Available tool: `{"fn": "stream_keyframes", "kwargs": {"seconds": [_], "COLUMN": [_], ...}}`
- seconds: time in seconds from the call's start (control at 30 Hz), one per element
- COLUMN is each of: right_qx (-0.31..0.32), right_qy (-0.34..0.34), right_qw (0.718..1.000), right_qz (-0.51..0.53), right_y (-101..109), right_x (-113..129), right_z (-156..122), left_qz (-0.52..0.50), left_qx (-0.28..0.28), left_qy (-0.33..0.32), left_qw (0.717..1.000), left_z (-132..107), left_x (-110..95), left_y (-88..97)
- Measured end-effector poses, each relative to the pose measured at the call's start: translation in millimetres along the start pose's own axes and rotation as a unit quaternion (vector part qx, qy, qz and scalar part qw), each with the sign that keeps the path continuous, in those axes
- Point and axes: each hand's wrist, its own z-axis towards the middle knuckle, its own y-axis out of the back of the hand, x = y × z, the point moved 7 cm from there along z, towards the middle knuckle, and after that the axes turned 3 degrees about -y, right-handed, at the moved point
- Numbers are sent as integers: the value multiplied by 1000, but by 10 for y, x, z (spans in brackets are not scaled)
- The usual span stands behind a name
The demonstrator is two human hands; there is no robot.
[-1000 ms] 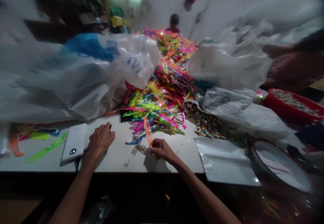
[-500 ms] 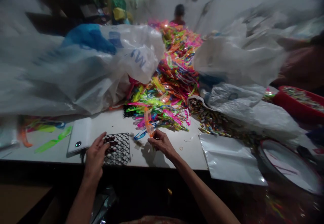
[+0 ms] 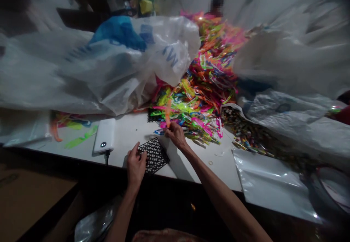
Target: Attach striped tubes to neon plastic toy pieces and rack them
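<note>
above the counter (image 3: 120,136), at the bright pile (image 3: 202,96), one orange strip (image 3: 168,112) is pinched by the right hand (image 3: 176,136).
the near black grid (image 3: 156,155) is touched by the left hand (image 3: 137,165); whether it is gripped cannot be told. it could be tipped off the near edge by a nudge. counted: two grids, the far black grid (image 3: 152,116) partly covered; one white device (image 3: 105,134); the pile's pieces, uncountable.

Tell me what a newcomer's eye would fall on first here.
Probably the heap of bright plastic pieces, spilling forward onto the white table to the right of a large cloudy plastic bag. Just before it, the right hand holds up an orange piece, and nearer the table's front edge the left hand is at a black grid.
</note>
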Motion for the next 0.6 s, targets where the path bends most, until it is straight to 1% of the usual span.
{"fn": "stream_keyframes", "kwargs": {"seconds": [0.07, 0.13, 0.17, 0.23, 0.27, 0.3, 0.37, 0.43, 0.53, 0.6], "right_qx": [-23, -12, 7, 53, 72, 85, 91, 87, 90, 88], "right_qy": [7, 5, -3, -31, -44, -53, -57, -49, -25, -19], "right_qw": [1000, 998, 997, 991, 987, 984, 984, 988, 993, 994], "right_qz": [16, 55, 78, 122, 137, 146, 142, 115, 73, 69], "right_y": [20, -53, -125, -309, -402, -486, -613, -689, -737, -715], "right_x": [74, 111, 110, 81, 64, 51, 46, 61, 107, 119], "right_z": [-46, -159, -222, -335, -378, -409, -439, -439, -409, -369], "left_qz": [49, 156, 222, 341, 382, 405, 414, 402, 392, 390], "left_qx": [-6, -2, 1, 11, 11, 7, -11, -29, -42, -43], "left_qy": [-34, -80, -105, -154, -174, -190, -205, -211, -215, -215], "left_qw": [998, 985, 969, 927, 908, 894, 887, 890, 894, 894], "left_z": [17, -17, -44, -96, -116, -129, -138, -137, -132, -130], "left_x": [-100, -209, -259, -326, -341, -344, -324, -293, -265, -265], "left_y": [-64, -98, -103, -93, -77, -53, 0, 29, 25, 15]}}
